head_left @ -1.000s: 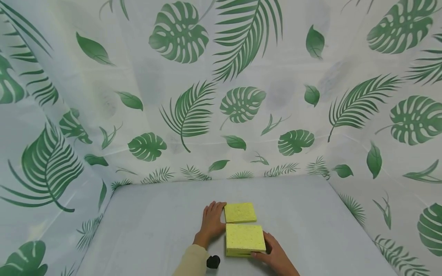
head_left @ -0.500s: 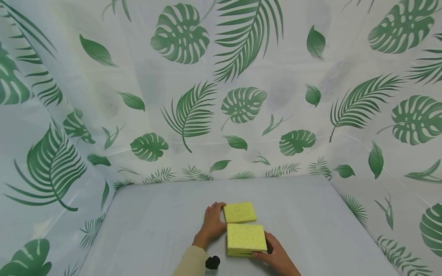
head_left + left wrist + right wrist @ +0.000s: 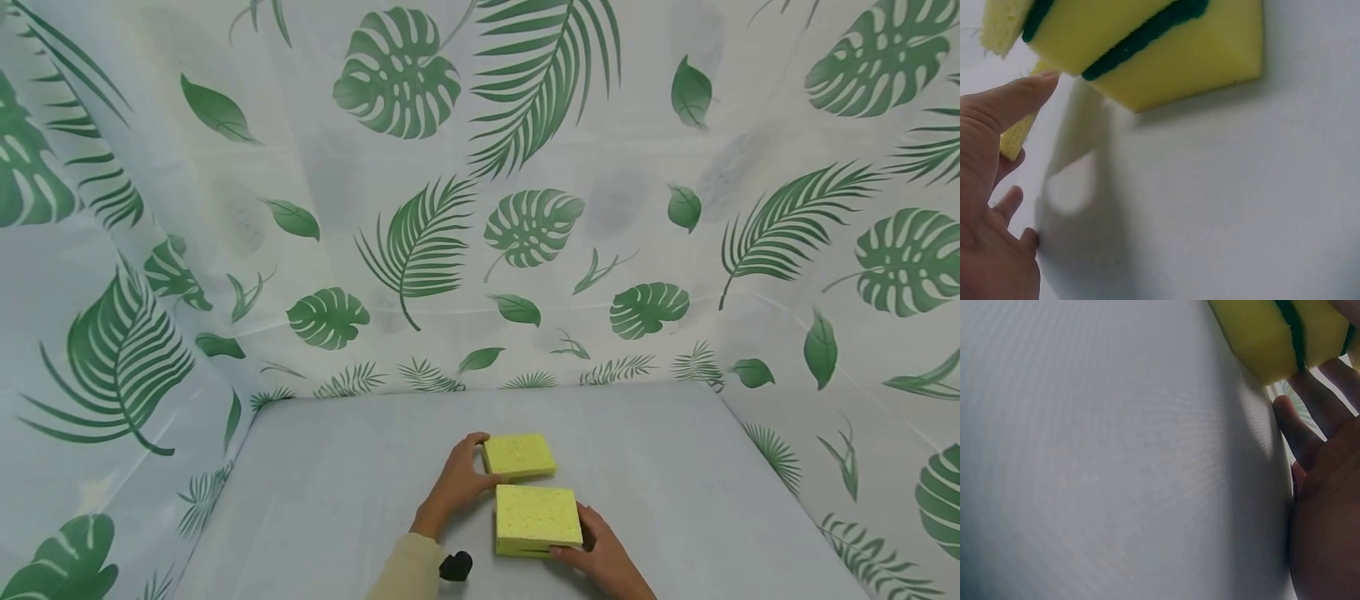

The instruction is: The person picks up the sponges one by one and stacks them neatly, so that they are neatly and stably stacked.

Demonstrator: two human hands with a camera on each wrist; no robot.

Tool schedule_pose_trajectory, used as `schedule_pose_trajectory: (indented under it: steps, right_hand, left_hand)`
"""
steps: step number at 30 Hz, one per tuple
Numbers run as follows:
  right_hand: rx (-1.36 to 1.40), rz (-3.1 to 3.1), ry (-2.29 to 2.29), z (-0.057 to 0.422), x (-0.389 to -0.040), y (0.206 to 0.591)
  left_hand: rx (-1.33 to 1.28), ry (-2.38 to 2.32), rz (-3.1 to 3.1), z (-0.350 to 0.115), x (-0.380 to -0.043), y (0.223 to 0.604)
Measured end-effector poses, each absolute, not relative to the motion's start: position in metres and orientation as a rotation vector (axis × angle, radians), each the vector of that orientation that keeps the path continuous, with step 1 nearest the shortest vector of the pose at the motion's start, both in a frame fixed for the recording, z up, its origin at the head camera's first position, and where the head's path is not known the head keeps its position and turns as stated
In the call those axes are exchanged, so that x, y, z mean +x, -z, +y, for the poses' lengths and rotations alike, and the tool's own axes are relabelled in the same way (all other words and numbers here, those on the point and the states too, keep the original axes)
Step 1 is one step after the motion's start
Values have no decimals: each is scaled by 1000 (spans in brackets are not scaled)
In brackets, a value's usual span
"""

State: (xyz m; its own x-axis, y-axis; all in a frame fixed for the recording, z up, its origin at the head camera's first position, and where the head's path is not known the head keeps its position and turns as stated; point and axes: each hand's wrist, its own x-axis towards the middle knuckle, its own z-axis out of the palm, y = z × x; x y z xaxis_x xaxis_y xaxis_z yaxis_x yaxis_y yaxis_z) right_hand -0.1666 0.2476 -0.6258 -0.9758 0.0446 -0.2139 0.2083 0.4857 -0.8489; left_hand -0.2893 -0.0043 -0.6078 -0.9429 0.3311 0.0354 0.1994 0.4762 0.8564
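In the head view my left hand (image 3: 453, 483) holds a flat yellow sponge (image 3: 519, 455) by its left end, thumb at the near side and fingers at the far side. Nearer to me is a stack of yellow sponges (image 3: 537, 515), with dark green layers showing on its sides in the left wrist view. My right hand (image 3: 606, 557) grips this stack at its right side, the thumb on its near face. The right wrist view shows fingers (image 3: 1319, 400) against the stack's lower sponges (image 3: 1266, 347), which rest on the table.
A pale grey-white table top (image 3: 360, 467) lies under everything. Behind and beside it hang white sheets (image 3: 555, 292) printed with green leaves. A small black object (image 3: 456, 567), apparently on my left wrist, shows by the cream sleeve (image 3: 408, 567).
My left hand has raised the far sponge a little off the table, and its near edge now shows. The near stack and my right hand stay about where they were.
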Motion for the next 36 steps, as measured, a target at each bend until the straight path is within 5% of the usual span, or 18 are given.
schedule_pose_trajectory:
  steps: [36]
  right_hand:
    - [208, 2564, 1488, 247, -167, 623]
  left_hand:
    - [537, -1523, 2519, -13, -272, 573]
